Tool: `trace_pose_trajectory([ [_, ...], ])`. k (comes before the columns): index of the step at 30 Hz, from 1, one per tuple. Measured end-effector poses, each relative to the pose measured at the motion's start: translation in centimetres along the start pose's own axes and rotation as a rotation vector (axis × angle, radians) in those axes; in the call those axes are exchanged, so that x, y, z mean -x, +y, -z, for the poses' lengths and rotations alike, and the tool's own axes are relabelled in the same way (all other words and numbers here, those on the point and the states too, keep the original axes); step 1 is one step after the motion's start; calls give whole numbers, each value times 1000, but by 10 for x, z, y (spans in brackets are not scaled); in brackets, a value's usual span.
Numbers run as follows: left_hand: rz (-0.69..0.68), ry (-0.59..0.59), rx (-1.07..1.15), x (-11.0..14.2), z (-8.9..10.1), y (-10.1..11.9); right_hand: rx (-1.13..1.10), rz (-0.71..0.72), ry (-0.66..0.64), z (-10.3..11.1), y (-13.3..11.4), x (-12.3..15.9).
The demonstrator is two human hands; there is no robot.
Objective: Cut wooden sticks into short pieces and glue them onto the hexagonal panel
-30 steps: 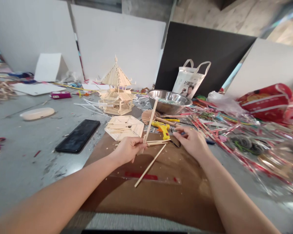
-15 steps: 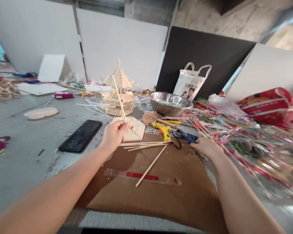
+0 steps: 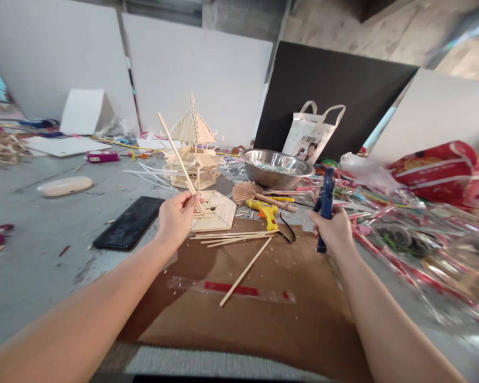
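The left hand (image 3: 179, 215) pinches a wooden stick (image 3: 174, 150) near its lower end, fingertips together — it slants up from them toward 11 o'clock; the right hand (image 3: 338, 230) has fingers curled round a blue tool (image 3: 327, 196) — top at 12, bottom at 6

A makeshift craft workshop

The place looks like a workshop or studio for model-making. A small pavilion of pale wooden sticks with a pointed roof (image 3: 193, 133) stands on a scuffed grey work surface (image 3: 35, 276), behind a flat, angular panel of the same sticks (image 3: 223, 213). Slim loose wooden sticks (image 3: 246, 272) lie on a brown protective sheet (image 3: 287, 340), near a yellow glue gun (image 3: 265, 209); a dark blue hand tool (image 3: 325, 199) is in use beside them. Scraps and a tangle of red-and-clear plastic wrappers (image 3: 387, 260) litter the right. Tall white boards (image 3: 199, 74) and a black board (image 3: 335, 90) screen a rough, concrete-like wall (image 3: 335, 26).
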State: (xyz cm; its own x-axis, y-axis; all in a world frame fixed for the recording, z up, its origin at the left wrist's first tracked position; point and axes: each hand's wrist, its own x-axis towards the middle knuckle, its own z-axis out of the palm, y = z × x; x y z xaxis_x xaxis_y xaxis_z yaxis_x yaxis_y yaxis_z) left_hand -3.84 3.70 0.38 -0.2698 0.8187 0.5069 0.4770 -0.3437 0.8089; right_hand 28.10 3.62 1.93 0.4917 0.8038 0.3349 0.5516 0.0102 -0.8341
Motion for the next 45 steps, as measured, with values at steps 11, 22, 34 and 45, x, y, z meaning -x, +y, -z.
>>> trace_pose_trajectory([
  [11,-138,-459,-13,28,-11,23,-728,-64,-528,-8,-25,36],
  [22,-88,-871,253,39,-7,42,-753,-100,-991,-25,-26,61],
  [34,-9,-1038,379,49,-15,45,-747,-169,-999,-32,-37,84],
  [45,-219,-660,-107,39,-10,38,-351,146,-682,-25,-47,79],
])
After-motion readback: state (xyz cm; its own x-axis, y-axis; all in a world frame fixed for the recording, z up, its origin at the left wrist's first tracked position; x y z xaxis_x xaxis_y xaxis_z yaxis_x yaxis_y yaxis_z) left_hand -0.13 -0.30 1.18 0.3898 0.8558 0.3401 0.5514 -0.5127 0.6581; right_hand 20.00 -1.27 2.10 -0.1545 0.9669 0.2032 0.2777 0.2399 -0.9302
